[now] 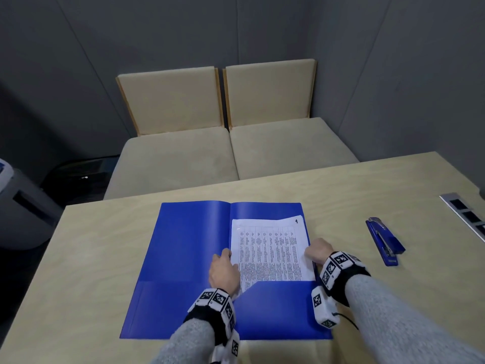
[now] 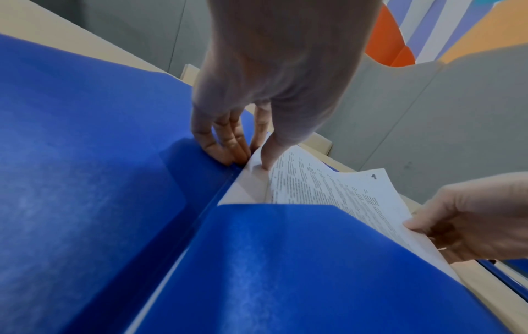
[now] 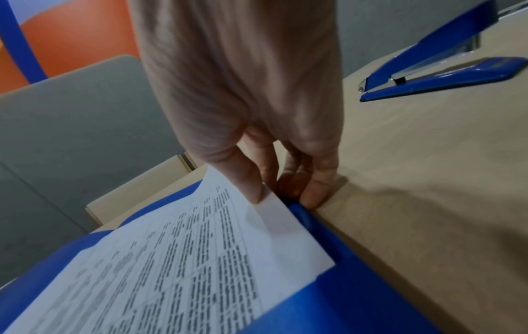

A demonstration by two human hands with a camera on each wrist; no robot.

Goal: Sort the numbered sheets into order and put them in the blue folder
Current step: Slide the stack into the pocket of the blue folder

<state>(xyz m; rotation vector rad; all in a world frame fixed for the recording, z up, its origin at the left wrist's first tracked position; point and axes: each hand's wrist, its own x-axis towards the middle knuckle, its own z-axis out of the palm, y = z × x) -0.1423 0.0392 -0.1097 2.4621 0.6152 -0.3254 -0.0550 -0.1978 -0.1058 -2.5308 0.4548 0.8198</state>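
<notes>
the blue folder (image 1: 194, 248) lies spread open flat on the tabletop (image 1: 99, 232), spine running away from the person, which leaves both inner pockets facing up and reachable. the stack of numbered sheets (image 1: 270, 253) sits on the right half with its lower edge tucked behind the right pocket (image 1: 278, 308); the sheet marked 1 is on top, so the stack appears to be in order with the first page facing out, though the lower sheets cannot be read.

the left hand (image 1: 224, 271) rests at the stack's left edge beside the spine: in the left wrist view its thumb (image 2: 268, 156) presses down on the paper margin while the other fingers lie on the blue card next to it, a fairly flat, relaxed hand that seems to pin and square that side. the right hand (image 1: 316, 250) grasps the opposite edge; in the right wrist view its thumb (image 3: 248, 180) lies on top of the sheets and the fingers curl beneath them at the folder's outer edge, pinching the stack. holding both long edges this way probably keeps the sheets aligned as one block while they slide down into the pocket.

a blue stapler (image 1: 384, 240) lies well apart on the right of the tabletop, out of the way. the task looks nearly done: seating the sheets fully and closing the left cover over them would seem to remain.
</notes>
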